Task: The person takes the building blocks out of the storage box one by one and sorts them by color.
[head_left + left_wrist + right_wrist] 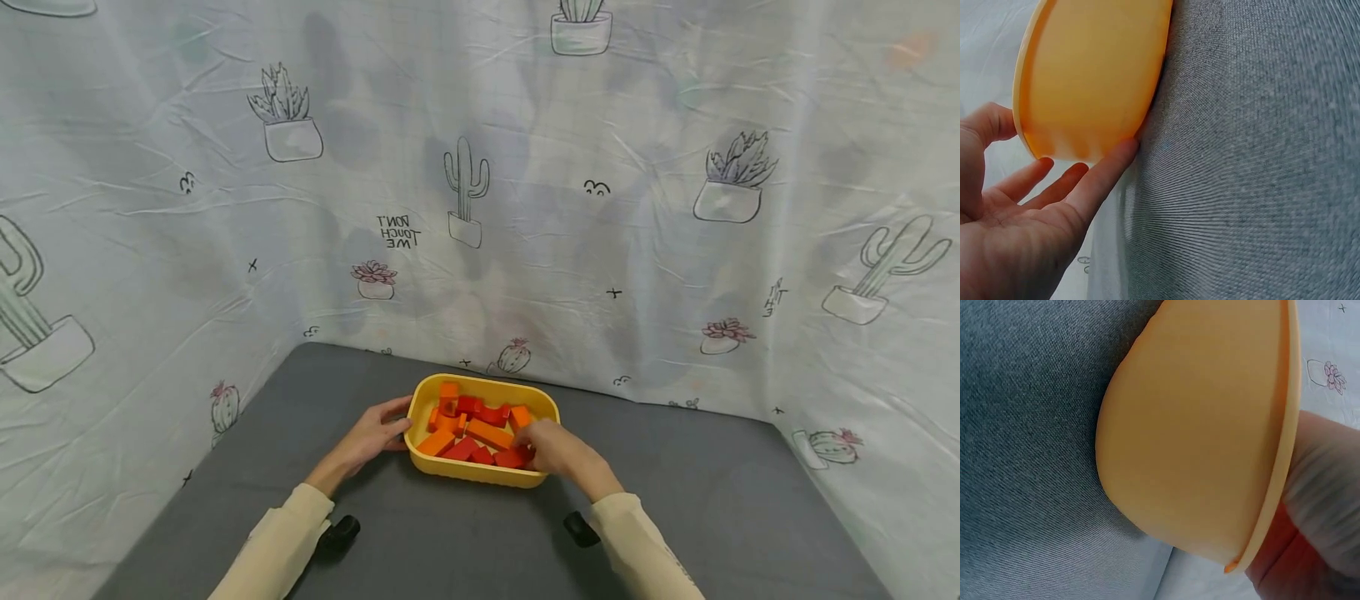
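A yellow plastic bin (480, 473) with rounded corners stands on the grey table, holding several orange and red blocks. At its left end my left hand (378, 429) touches the outside, with the thumb near the rim and the spread fingers (1107, 175) against the wall. My right hand (553, 450) reaches over the right end, its fingers bent down inside. It appears to pinch a red block (1279, 547), seen beside the fingers past the rim; the fingertips are hidden. An orange block (489, 433) lies mid-bin, and another orange block (520, 417) lies behind the right hand.
A grey cloth-covered table (450, 542) extends around the bin. Behind and at the sides hangs a white curtain (525, 250) printed with cacti. Dark devices show beneath both wrists, near the light sleeves.
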`<state>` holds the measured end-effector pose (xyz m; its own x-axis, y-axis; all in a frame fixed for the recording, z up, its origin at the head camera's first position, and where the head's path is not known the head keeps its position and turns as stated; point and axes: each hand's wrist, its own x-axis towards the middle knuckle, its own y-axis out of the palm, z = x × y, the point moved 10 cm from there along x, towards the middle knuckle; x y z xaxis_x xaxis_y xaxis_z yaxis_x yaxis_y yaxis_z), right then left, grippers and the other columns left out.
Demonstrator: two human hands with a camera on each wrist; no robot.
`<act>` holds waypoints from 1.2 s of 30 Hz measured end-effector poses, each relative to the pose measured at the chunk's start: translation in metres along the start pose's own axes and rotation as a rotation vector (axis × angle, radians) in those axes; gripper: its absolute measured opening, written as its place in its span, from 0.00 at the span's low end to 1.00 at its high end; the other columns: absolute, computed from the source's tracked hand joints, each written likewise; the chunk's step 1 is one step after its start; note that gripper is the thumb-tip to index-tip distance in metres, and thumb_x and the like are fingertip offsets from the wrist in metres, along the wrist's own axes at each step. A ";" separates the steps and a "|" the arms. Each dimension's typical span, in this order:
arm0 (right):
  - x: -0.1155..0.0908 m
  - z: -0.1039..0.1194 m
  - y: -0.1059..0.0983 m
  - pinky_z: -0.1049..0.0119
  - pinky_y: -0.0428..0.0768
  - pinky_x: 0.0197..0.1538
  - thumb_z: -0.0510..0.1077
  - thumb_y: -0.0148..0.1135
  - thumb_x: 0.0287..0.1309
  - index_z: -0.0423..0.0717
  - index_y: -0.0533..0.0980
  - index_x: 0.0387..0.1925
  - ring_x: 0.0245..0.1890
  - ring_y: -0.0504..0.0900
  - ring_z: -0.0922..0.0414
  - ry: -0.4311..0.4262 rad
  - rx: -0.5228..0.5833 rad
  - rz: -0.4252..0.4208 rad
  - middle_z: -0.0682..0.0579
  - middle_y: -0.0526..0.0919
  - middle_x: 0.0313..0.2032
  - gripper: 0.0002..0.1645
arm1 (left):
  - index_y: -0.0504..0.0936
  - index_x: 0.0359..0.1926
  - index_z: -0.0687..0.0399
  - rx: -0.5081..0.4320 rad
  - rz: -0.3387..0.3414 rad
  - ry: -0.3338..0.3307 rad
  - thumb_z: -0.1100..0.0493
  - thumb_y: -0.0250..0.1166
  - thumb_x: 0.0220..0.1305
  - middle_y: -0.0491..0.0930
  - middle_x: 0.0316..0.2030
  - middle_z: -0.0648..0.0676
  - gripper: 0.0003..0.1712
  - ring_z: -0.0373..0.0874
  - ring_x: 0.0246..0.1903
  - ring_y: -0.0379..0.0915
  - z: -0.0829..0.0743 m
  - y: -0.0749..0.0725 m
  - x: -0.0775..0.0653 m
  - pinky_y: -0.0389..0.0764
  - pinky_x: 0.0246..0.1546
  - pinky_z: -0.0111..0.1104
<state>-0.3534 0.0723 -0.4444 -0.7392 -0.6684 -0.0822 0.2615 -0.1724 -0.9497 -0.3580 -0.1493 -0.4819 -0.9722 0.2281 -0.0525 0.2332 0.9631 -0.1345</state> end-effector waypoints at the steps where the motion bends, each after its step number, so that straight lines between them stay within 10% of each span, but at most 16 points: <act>1: -0.001 0.000 -0.001 0.74 0.76 0.31 0.35 0.69 0.43 0.47 0.81 0.37 0.28 0.74 0.62 -0.005 0.004 -0.010 0.56 0.81 0.33 0.15 | 0.58 0.66 0.57 0.003 0.003 0.001 0.61 0.54 0.65 0.58 0.63 0.63 0.30 0.57 0.55 0.65 0.000 0.001 0.000 0.80 0.40 0.40; 18: -0.027 -0.014 -0.030 0.55 0.79 0.43 0.43 0.71 0.42 0.48 0.80 0.42 0.40 0.78 0.56 -0.044 0.352 -0.284 0.56 0.81 0.41 0.20 | 0.60 0.65 0.56 0.027 -0.047 -0.028 0.62 0.54 0.64 0.61 0.62 0.61 0.29 0.56 0.53 0.68 -0.001 -0.001 0.001 0.80 0.38 0.40; 36: -0.067 -0.072 -0.051 0.66 0.81 0.39 0.40 0.69 0.44 0.49 0.77 0.45 0.44 0.80 0.52 0.129 0.742 -0.458 0.49 0.80 0.45 0.22 | 0.57 0.67 0.59 0.039 -0.015 -0.024 0.62 0.52 0.65 0.58 0.63 0.65 0.30 0.59 0.56 0.65 -0.003 0.002 0.000 0.80 0.40 0.39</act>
<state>-0.3624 0.1780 -0.4127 -0.9227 -0.3393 0.1828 0.2248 -0.8592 -0.4596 -0.3575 -0.1471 -0.4791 -0.9750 0.2098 -0.0734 0.2196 0.9599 -0.1741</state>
